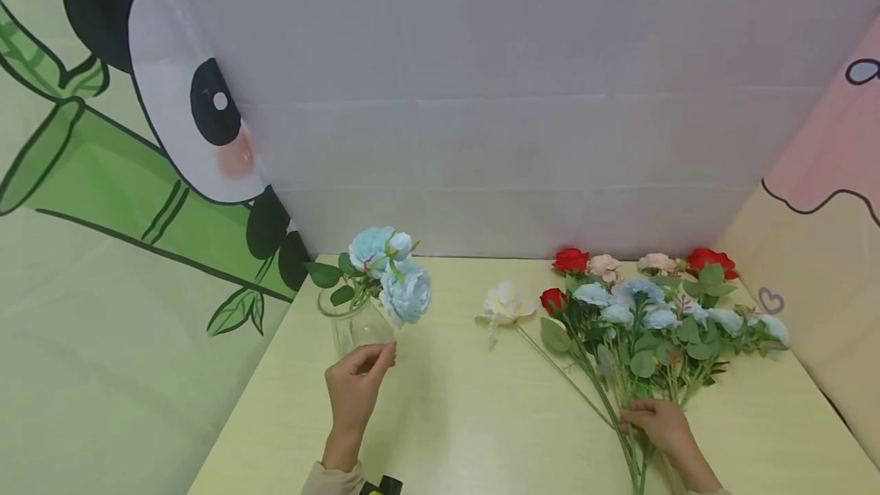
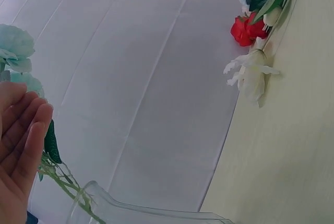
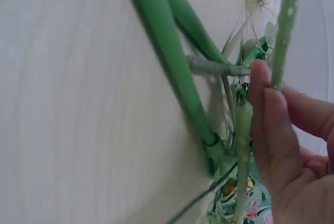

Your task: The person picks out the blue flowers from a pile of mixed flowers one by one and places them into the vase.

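Light-blue artificial flowers (image 1: 406,292) stand in a clear glass vase (image 1: 342,336) at the left of the table, their heads leaning right over its rim. My left hand (image 1: 356,380) is in front of the vase, fingers loosely bent and nothing seen between them; the left wrist view shows the fingers (image 2: 23,140) overlapping the blooms. On the right, my right hand (image 1: 660,425) reaches into the lower stems of a pile of artificial flowers. Between thumb and fingers it pinches a green flower stem (image 3: 286,31); which bloom it belongs to is hidden among the leaves.
Blue blooms (image 1: 642,312) fill the pile, with red roses (image 1: 571,259) and pale pink flowers (image 1: 605,267) behind. A white flower (image 1: 505,304) lies left of it, its stem crossing toward the pile. A pale cloth wall (image 1: 481,174) closes off the table's back edge.
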A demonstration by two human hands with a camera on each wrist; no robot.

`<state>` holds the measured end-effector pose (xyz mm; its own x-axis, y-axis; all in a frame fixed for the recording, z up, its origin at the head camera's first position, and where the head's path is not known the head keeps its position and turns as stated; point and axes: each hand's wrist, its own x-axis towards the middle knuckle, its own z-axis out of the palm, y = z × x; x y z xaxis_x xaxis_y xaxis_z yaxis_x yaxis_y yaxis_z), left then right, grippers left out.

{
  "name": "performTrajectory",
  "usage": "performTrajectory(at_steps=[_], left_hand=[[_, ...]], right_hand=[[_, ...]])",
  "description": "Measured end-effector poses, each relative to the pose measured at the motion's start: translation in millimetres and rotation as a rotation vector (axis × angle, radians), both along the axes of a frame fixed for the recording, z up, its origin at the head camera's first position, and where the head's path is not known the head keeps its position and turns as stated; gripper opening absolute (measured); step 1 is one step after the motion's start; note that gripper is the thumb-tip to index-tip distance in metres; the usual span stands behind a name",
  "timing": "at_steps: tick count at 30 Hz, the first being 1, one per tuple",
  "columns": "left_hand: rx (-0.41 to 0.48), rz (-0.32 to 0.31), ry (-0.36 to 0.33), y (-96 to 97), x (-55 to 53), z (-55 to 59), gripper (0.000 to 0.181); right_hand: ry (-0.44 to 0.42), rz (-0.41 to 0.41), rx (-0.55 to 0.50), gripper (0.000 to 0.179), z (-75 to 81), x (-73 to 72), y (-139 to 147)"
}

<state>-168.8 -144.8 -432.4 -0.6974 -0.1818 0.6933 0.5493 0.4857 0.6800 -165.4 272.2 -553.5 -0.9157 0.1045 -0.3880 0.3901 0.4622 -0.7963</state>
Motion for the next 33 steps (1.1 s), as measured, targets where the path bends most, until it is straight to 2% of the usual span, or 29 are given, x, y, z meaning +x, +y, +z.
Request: performTrajectory(at_steps=[4,6,10,14,20,22,25,28,33], left_hand=[[0.003,0.002,0.002,-0.7,0.3,-0.4,0.009],[0.008,0.001,0.006,-1.0,-0.1,-1.2,0.009],[0.024,-0.012,-0.011,-1.0,0.3,-1.9,0.008],[0.026,-0.016,-0.011,-0.6,0.7,-1.2,0.008],[0.04,-0.02,-0.008,0.8,-0.3,1.4,0.008],[0.039,-0.022,-0.016,1.4,-0.3,1.7,0.008],[0.037,-0.017,-0.02,1.9,-0.8,-0.1,0.008],[0.043,-0.012,-0.01,0.1,-4.7,-8.4,0.009],[0.067,-0.025,-0.013,-6.0,-13.9,-27.5,0.008]], right_hand=[[-0.007,-0.007,-0.14,0.05,0.7,1.4,-1],[-0.002,0.018,-0.208,0.054,2.0,2.0,0],[0.031,0.045,-0.288,0.048,7.2,3.4,0],[0.056,0.009,-0.349,0.042,15.0,3.9,-3],[0.076,0.015,-0.454,0.054,25.0,3.7,-6],[0.087,0.023,-0.489,0.047,27.9,3.6,-7],[0.116,0.023,-0.521,0.025,31.3,4.0,-9],[0.164,-0.037,-0.535,0.012,33.3,5.5,-14],[0.272,-0.138,-0.525,0.014,35.4,9.1,-23]])
